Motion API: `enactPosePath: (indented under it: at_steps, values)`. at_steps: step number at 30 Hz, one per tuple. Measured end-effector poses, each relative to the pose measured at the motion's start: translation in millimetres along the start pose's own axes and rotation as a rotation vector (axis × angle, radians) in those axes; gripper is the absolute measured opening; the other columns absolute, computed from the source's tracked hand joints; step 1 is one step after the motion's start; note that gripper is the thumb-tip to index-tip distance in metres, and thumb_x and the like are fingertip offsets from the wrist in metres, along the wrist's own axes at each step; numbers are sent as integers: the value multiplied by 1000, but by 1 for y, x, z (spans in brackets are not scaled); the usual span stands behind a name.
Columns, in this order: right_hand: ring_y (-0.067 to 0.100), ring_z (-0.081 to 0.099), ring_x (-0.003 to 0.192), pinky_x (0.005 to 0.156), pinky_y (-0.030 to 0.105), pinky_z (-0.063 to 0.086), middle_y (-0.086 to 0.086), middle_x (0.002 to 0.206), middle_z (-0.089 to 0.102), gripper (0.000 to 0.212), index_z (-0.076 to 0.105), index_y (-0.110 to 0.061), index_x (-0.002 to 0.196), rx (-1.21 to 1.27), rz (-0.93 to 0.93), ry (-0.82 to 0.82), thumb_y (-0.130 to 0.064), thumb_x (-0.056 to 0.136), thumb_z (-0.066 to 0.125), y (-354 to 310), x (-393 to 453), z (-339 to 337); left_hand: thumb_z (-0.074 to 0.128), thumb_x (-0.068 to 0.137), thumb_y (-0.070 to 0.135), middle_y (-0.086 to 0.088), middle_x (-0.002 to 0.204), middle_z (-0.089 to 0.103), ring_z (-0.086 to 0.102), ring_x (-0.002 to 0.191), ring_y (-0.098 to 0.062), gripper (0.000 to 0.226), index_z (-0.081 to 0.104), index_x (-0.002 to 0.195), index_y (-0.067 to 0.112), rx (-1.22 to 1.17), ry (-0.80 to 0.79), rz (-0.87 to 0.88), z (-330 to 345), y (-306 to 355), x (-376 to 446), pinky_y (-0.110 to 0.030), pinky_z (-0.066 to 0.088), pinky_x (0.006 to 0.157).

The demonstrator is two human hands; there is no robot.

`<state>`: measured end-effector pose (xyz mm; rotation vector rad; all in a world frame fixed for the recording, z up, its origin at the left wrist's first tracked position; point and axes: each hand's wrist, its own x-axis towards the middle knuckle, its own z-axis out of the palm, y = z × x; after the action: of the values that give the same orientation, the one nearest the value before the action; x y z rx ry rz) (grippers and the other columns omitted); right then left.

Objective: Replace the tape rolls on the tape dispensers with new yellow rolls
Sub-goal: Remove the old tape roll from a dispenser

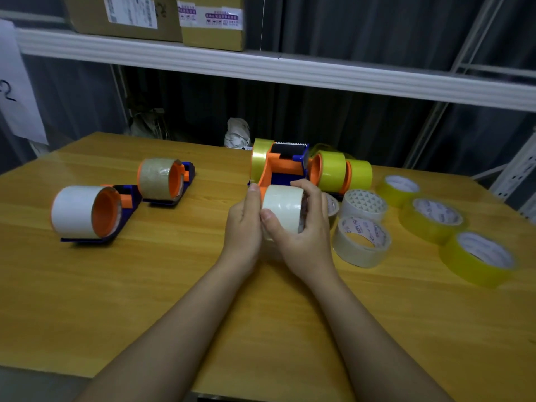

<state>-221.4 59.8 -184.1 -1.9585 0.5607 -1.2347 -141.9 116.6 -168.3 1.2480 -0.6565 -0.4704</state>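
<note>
Both hands met at mid-bench: the right hand (pixel 298 224) was curled round a white tape roll (pixel 282 208), thumb over its near face and fingers over the top, while the left hand (pixel 243 224) pressed against the roll's left side with fingers fairly straight, thumb tip up by the orange-and-blue plastic tape dispenser (pixel 282 169). That dispenser stood just beyond the hands, touching or nearly touching the white roll; whether the roll sat on its hub or had come clear, I could not tell. The roll's axis ran left to right, so it looked set to slide off sideways.

And the key relation: the loose translucent yellow tape rolls (pixel 432 217) lay flat in a row to the right on the wooden bench (pixel 145 285), near the right hand and well apart from the left. So the right hand seemed better placed to fetch one. Two more dispensers with pale rolls (pixel 162 181) waited off to the left, not yet changed.
</note>
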Motion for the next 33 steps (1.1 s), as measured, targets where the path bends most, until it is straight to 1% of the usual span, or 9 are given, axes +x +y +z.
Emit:
enactPosePath:
  at_steps: [4,8,11,18,21,24,29,31,33]
  values:
    - [15,58,104,73,22,54,2,120,50,57,42,-34,121,166,48,-31,-53,73,67,-3,2,3,31,103,32,-2,67,66,66,62,-10,45,63,78,10,61,3,74,-2,3,-3,-21,51,53]
    - [3,65,79,54,18,51,-1,103,56,47,46,-26,117,395,190,-55,-42,80,70,-7,8,0,33,96,47,-22,68,60,63,65,-34,57,56,76,0,152,25,281,-6,1,-5,-47,52,56]
    - [15,67,81,50,23,51,2,105,59,42,47,-36,110,437,288,-96,-53,76,66,-5,10,-2,28,92,53,-26,66,58,60,62,-38,64,55,77,-4,241,11,390,-8,0,-7,-52,49,54]
    - [6,60,93,66,19,53,-9,111,50,50,43,-38,115,213,29,-28,-54,73,65,-1,8,-7,31,103,33,-2,62,59,61,55,-6,46,55,68,15,109,89,158,-8,3,0,-18,49,53]
    - [3,62,87,59,15,50,-13,105,52,41,46,-34,114,300,112,12,-42,81,69,0,9,-5,32,103,35,1,60,55,56,50,-2,45,51,65,18,73,178,117,-6,5,3,-23,47,56]
    - [16,68,87,53,26,52,1,110,59,34,48,-48,105,465,304,118,-61,76,60,1,15,-14,32,104,32,5,63,48,48,44,7,40,43,67,22,8,344,142,-13,12,10,-16,42,54]
    - [16,55,109,82,39,55,-5,120,49,53,43,-41,120,51,77,89,-59,75,65,-2,15,-20,26,104,28,2,62,47,48,50,-1,40,43,68,20,165,212,291,-15,10,9,-15,38,51]
    - [10,44,120,90,27,47,-11,127,40,63,39,-41,132,-45,89,76,-55,78,69,1,16,-22,26,104,28,0,63,48,49,56,-12,41,45,69,20,200,159,302,-11,7,8,-20,38,52]
    - [-1,36,119,83,8,32,-14,131,36,74,33,-40,141,-131,109,76,-51,79,71,1,18,-27,27,104,29,-1,62,47,48,57,-15,42,46,69,18,214,130,287,-6,5,8,-20,37,52]
